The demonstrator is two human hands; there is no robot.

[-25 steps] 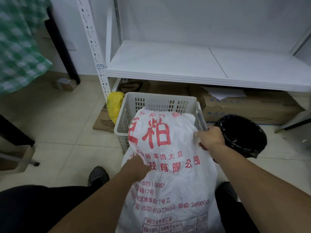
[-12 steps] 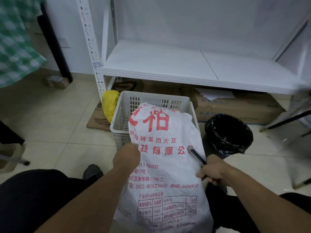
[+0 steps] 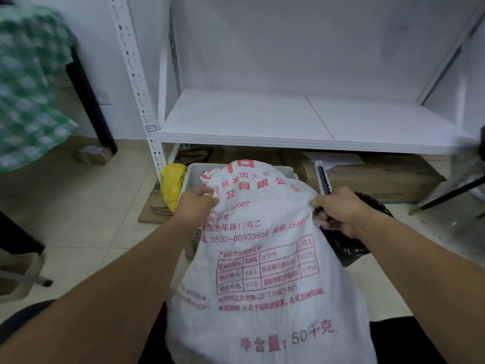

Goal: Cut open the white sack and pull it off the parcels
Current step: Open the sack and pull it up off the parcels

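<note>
The white sack (image 3: 262, 258) fills centre frame, its top draped over the crate (image 3: 193, 171). My left grip (image 3: 195, 203) bunches its left edge. My right grip (image 3: 338, 211) pinches the right edge while holding the cutter (image 3: 323, 179), which points up, seemingly ready to peel the sack toward me. The shelf (image 3: 288, 143) edge runs above, the bin (image 3: 349, 249) crowds the right, and there is open floor at left.
</note>
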